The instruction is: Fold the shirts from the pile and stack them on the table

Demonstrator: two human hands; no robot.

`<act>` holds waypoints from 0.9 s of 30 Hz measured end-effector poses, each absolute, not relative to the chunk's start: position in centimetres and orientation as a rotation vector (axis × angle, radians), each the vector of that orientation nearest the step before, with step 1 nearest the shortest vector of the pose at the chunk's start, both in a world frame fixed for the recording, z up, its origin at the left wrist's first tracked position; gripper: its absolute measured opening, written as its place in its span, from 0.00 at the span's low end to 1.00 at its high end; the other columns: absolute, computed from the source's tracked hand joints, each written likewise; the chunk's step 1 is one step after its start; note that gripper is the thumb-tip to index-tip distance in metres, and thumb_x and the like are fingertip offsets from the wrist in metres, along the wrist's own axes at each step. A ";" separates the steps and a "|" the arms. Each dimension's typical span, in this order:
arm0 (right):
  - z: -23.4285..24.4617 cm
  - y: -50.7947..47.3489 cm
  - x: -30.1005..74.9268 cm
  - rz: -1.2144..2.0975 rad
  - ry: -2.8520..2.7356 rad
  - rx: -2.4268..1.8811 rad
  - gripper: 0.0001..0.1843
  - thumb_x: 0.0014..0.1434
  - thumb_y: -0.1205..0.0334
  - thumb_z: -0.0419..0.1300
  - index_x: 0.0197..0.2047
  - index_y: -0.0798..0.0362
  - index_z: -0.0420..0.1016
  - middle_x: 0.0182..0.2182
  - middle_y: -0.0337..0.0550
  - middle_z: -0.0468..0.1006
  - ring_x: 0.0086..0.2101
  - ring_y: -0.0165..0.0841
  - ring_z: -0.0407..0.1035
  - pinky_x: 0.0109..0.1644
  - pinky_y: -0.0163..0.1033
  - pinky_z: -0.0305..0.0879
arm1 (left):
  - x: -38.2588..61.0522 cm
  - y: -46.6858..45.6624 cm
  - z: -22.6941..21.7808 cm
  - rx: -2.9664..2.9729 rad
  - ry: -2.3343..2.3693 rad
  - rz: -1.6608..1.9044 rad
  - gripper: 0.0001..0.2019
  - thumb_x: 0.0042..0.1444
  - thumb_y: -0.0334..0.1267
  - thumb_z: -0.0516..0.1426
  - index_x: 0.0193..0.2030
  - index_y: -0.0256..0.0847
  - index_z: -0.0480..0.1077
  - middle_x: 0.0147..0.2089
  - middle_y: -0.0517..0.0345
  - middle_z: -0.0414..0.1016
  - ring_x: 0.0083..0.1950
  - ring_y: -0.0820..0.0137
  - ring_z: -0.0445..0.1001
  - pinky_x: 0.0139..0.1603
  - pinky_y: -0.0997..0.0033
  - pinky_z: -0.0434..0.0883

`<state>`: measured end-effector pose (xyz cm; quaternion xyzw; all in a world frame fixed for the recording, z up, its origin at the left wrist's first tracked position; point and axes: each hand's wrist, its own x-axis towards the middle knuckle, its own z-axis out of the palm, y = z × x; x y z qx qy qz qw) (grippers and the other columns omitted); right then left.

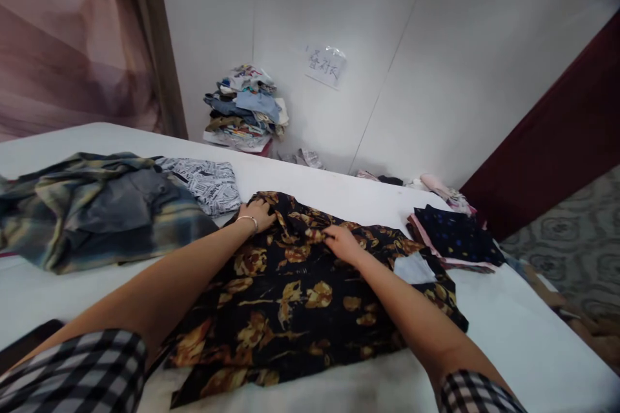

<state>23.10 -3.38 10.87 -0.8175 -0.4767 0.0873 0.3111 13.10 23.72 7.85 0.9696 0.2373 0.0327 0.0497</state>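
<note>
A black shirt (290,310) with a gold and brown floral print lies spread out in front of me. My left hand (259,214), with a bracelet at its wrist, rests on the shirt's far left part, its fingers stretched over the fabric. With thumb and fingers pinched together, my right hand (341,244) grips a bit of the shirt near its far middle. A pale grey-white patch (414,268) shows on the shirt's right side, beyond my right forearm.
A plaid garment (111,213) lies crumpled at left, beside a folded newsprint-patterned garment (206,184). Folded clothes with a navy dotted piece (455,235) on top lie at right. Beyond the white table (537,329) stands a tall clothes pile (247,110). A dark object (29,342) lies at lower left.
</note>
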 end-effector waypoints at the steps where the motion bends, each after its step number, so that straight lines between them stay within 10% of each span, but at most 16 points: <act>1: 11.7 -3.0 23.9 0.218 -1.122 -2.037 0.08 0.51 0.66 0.57 0.33 0.53 0.78 0.32 0.42 0.79 0.37 0.37 0.71 0.46 0.43 0.66 | 13.5 24.0 8.2 2.956 0.724 0.111 0.26 0.59 0.51 0.43 0.55 0.40 0.68 0.60 0.43 0.67 0.62 0.54 0.61 0.60 0.47 0.56; 10: 17.8 -4.3 30.5 0.395 -0.392 -1.230 0.12 0.45 0.59 0.66 0.34 0.51 0.73 0.24 0.35 0.79 0.25 0.32 0.73 0.33 0.38 0.70 | 17.1 25.0 8.4 3.001 0.573 0.094 0.22 0.58 0.37 0.47 0.59 0.43 0.63 0.63 0.46 0.63 0.65 0.58 0.57 0.59 0.53 0.59; 27: 20.0 -8.4 31.3 0.304 -0.490 -1.133 0.11 0.49 0.59 0.66 0.36 0.50 0.73 0.33 0.38 0.81 0.39 0.36 0.76 0.48 0.44 0.72 | 15.4 24.6 14.9 3.217 0.340 0.251 0.13 0.52 0.37 0.53 0.42 0.35 0.72 0.47 0.41 0.74 0.52 0.57 0.69 0.52 0.60 0.61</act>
